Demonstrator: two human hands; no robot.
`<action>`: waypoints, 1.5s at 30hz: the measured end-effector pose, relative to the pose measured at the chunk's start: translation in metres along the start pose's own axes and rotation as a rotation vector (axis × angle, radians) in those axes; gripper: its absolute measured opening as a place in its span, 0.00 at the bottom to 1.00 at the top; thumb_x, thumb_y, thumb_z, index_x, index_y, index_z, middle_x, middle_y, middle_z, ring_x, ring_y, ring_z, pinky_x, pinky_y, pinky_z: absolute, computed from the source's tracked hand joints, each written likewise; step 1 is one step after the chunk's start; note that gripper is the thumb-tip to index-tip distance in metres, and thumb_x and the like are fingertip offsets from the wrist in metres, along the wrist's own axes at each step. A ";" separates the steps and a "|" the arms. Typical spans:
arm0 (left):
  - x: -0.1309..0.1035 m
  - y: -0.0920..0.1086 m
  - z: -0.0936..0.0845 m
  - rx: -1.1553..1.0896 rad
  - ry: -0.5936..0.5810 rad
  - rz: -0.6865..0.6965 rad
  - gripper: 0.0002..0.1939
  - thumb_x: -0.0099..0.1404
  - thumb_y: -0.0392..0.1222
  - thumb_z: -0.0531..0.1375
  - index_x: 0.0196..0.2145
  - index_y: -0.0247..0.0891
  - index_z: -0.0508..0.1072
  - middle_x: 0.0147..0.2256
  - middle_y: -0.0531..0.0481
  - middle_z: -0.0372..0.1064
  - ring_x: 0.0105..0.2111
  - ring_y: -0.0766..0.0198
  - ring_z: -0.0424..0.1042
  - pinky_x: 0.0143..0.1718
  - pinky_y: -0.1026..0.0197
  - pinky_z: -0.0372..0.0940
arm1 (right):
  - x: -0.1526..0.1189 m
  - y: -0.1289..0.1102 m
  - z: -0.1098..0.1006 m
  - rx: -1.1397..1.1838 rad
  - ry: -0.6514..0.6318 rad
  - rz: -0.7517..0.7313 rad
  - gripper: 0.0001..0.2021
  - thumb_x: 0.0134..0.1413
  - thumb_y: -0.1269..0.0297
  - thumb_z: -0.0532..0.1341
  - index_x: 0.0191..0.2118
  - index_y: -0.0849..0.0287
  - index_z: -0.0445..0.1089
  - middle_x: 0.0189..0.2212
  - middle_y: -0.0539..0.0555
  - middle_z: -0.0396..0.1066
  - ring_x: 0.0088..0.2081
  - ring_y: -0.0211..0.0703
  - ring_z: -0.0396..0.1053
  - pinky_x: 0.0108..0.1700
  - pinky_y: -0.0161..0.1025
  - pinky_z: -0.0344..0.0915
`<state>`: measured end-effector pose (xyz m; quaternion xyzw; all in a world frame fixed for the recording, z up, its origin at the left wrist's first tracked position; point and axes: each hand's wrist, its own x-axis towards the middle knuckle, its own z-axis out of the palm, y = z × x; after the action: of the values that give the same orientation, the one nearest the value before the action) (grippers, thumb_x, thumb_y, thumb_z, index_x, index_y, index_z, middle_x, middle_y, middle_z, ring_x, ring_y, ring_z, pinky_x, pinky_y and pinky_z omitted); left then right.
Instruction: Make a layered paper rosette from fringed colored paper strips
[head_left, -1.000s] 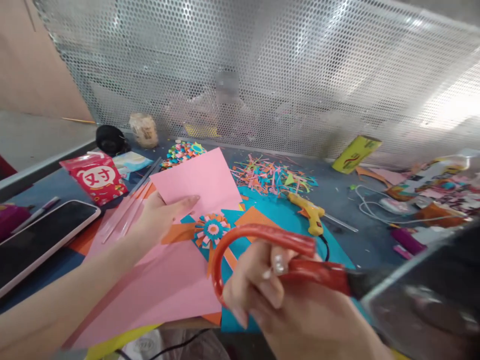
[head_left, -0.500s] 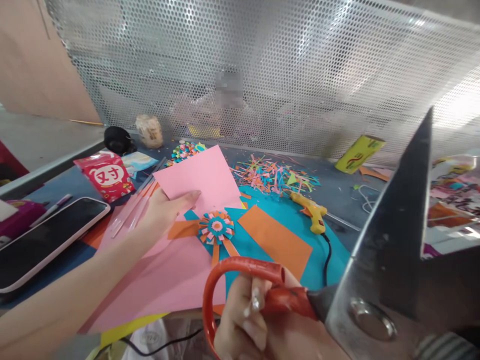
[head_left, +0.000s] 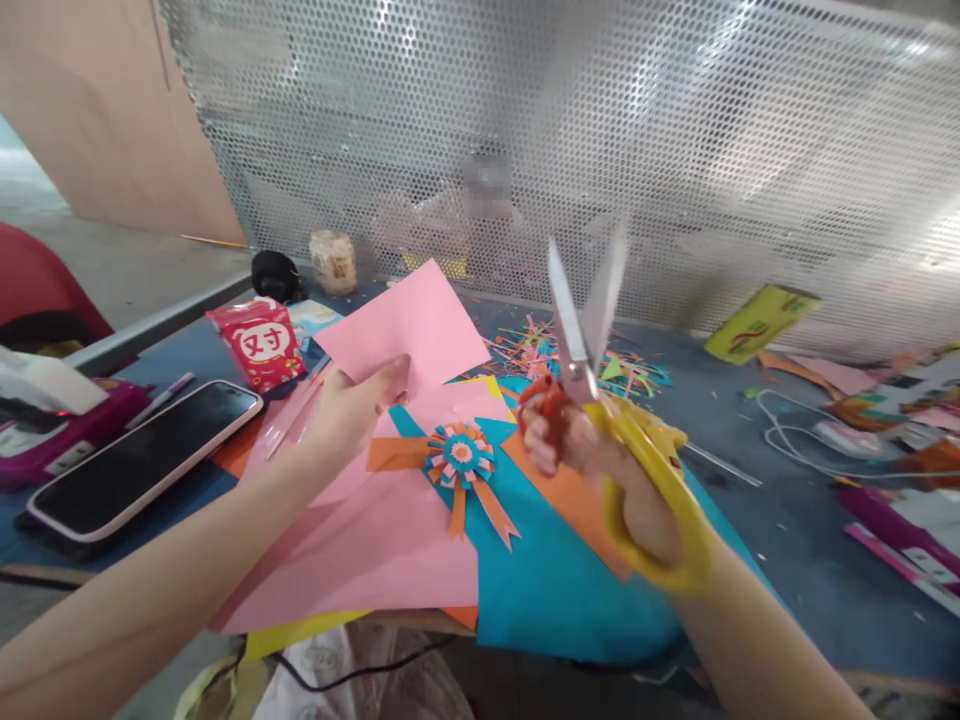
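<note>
My left hand (head_left: pixel 367 410) pinches a pink paper sheet (head_left: pixel 427 325), raised and tilted over the table, with the thumb on top. Large scissors (head_left: pixel 581 365) with one red and one yellow handle are in my right hand (head_left: pixel 600 450); their blades stand apart and point up. Between my hands, a blue, pink and orange paper rosette (head_left: pixel 461 453) with orange tails lies on the stacked paper. An orange strip (head_left: pixel 559 505) rests on the blue sheet (head_left: pixel 555 590), right of the rosette. A larger pink sheet (head_left: pixel 360 560) lies under my left forearm.
Paper scraps (head_left: pixel 525 345) lie behind the scissors. A phone (head_left: pixel 146 460), a red packet (head_left: pixel 260 342) and a purple power strip (head_left: pixel 82 430) are at the left. The yellow glue gun (head_left: pixel 667 440) is partly hidden by my right hand. A yellow-green roll (head_left: pixel 761 322) stands back right.
The scissors and my right hand have swung away from the camera to over the blue sheet, blades now upward. The view has shifted left; my left hand still holds the pink sheet.
</note>
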<state>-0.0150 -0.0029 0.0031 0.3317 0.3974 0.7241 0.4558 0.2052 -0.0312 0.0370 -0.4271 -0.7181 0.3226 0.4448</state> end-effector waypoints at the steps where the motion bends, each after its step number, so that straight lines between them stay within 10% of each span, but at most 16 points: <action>1: 0.001 0.000 -0.001 0.002 0.004 0.032 0.13 0.44 0.39 0.70 0.26 0.34 0.71 0.25 0.54 0.70 0.24 0.68 0.69 0.27 0.63 0.67 | 0.010 0.001 -0.005 -0.003 -0.022 0.014 0.19 0.50 0.40 0.57 0.33 0.52 0.64 0.26 0.49 0.63 0.23 0.38 0.59 0.24 0.41 0.62; 8: -0.003 -0.004 -0.004 0.137 0.018 0.114 0.09 0.50 0.42 0.67 0.27 0.36 0.73 0.23 0.55 0.67 0.20 0.68 0.67 0.22 0.64 0.66 | 0.027 0.031 -0.012 -0.014 -0.141 0.294 0.23 0.40 0.44 0.65 0.30 0.54 0.55 0.23 0.43 0.54 0.23 0.33 0.52 0.23 0.35 0.52; 45: -0.012 -0.001 0.000 0.333 -0.012 0.234 0.08 0.53 0.44 0.66 0.24 0.38 0.73 0.20 0.52 0.68 0.19 0.63 0.67 0.22 0.60 0.64 | 0.013 0.023 -0.004 -0.044 -0.222 0.377 0.23 0.40 0.41 0.62 0.29 0.54 0.54 0.21 0.43 0.50 0.22 0.33 0.49 0.22 0.35 0.49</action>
<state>-0.0108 -0.0135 0.0011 0.4507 0.4675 0.6945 0.3098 0.2135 -0.0088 0.0241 -0.5254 -0.6768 0.4294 0.2855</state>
